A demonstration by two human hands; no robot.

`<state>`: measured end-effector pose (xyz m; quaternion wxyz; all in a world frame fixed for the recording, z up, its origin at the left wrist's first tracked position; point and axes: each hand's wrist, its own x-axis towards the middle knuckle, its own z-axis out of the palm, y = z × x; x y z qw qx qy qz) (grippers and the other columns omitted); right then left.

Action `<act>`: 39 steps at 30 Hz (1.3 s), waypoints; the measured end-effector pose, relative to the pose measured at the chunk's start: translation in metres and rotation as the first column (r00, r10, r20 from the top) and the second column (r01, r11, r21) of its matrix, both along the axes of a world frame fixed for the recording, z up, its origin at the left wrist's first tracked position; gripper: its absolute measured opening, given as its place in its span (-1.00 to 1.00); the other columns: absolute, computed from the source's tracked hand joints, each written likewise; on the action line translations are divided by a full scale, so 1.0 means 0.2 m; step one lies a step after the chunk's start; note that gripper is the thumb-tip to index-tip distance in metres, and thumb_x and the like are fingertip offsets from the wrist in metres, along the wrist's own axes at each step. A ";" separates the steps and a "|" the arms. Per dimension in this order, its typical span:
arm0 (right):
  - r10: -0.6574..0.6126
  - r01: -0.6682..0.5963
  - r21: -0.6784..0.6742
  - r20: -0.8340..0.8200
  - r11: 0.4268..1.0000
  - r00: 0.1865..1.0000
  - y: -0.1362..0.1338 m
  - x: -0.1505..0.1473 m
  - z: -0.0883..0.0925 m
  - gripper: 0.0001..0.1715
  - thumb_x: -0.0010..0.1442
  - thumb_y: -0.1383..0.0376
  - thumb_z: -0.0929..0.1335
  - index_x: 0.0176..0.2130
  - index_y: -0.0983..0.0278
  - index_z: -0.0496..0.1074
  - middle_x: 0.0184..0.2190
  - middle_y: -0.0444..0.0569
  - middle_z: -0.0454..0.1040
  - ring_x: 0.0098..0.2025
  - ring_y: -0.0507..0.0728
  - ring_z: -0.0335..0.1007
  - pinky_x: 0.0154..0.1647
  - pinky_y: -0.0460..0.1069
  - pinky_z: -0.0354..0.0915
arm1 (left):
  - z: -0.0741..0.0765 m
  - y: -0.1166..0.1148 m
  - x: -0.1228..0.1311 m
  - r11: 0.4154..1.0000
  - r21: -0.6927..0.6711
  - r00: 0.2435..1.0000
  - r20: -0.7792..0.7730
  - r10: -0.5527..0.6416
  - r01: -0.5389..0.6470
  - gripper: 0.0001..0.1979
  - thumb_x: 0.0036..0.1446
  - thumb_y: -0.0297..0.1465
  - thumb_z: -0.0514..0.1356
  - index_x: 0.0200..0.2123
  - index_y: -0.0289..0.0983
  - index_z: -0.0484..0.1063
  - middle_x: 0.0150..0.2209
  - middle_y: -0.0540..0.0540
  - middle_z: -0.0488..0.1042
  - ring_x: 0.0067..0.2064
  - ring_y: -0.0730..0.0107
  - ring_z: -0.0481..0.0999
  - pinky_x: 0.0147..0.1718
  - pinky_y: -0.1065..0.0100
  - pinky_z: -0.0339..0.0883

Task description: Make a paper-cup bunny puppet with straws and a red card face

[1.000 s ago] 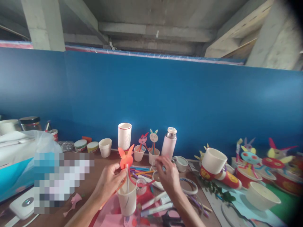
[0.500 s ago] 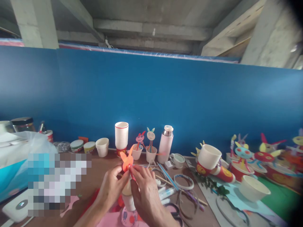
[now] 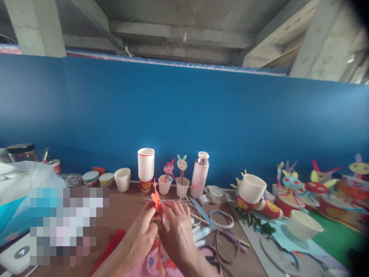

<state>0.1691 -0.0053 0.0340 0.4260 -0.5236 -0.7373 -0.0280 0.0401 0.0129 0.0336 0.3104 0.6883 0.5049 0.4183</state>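
An orange paper cutout (image 3: 156, 198) with ear-like points stands up edge-on between my hands. My left hand (image 3: 144, 227) is closed, pinching its lower part between thumb and fingers. My right hand (image 3: 179, 225) is closed against its other side, the fingertips curled and partly hidden. Below them, an orange strip (image 3: 160, 258) hangs down in front of a pink paper piece (image 3: 153, 262) with drawn marks. Red paper (image 3: 111, 250) lies beside my left forearm, and black-handled scissors (image 3: 210, 252) lie right of my right wrist.
Behind my hands stand a stack of paper cups (image 3: 146, 165), two cups with paper figures (image 3: 182, 186) and a pink thermos (image 3: 199, 177). Tape rings (image 3: 221, 220), markers (image 3: 203, 234) and sticks lie to the right. Farther right are more figure cups (image 3: 291, 202); a plastic bag (image 3: 34, 177) sits left.
The orange cutout has turned from facing me to nearly edge-on. My hands have shifted slightly, and the white cup below them no longer shows; an orange strip now hangs there.
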 end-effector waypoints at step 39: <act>0.076 -0.629 -0.156 -0.942 0.762 0.327 0.09 0.06 0.01 -0.67 -0.17 0.11 0.44 -0.46 0.32 0.46 -0.55 -0.09 0.47 -0.47 0.07 0.37 -0.35 -0.03 0.26 | 0.04 0.02 0.04 0.968 -0.147 0.926 0.350 -0.141 0.203 -0.71 -0.09 -0.30 0.23 -0.31 -0.37 0.52 -0.53 -0.03 0.52 -0.44 0.30 0.47 -0.48 0.46 0.29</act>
